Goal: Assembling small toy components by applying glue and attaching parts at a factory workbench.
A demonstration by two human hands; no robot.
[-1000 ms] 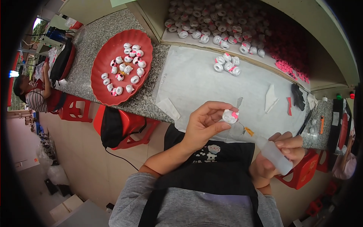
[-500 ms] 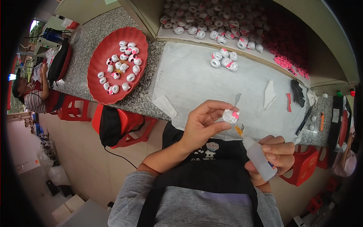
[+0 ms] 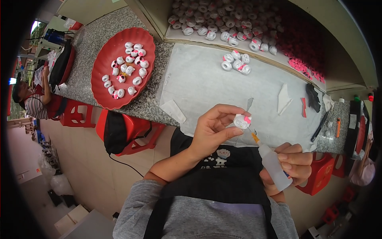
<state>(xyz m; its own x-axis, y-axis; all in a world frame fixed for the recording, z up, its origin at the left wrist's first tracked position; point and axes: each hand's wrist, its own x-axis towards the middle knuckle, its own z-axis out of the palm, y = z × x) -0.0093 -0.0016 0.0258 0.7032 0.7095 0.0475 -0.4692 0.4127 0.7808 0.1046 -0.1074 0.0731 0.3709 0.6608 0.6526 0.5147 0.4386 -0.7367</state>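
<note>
While in pinching left hand (image 3: 211,129), white figurine (image 3: 241,122) near bottle (image 3: 274,166) in curled right hand (image 3: 296,162)

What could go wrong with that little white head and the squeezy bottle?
The cloudy plastic bottle with an orange tip in the right hand aims near the small round white head with pink trim, so a squeeze might drip on the left hand, which is close by. The head is small and only pinched, so it could slip and drop.

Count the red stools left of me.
2: a nearer stool, partly covered by a black bag, and a farther stool beside the co-worker. More may be hidden.
</note>
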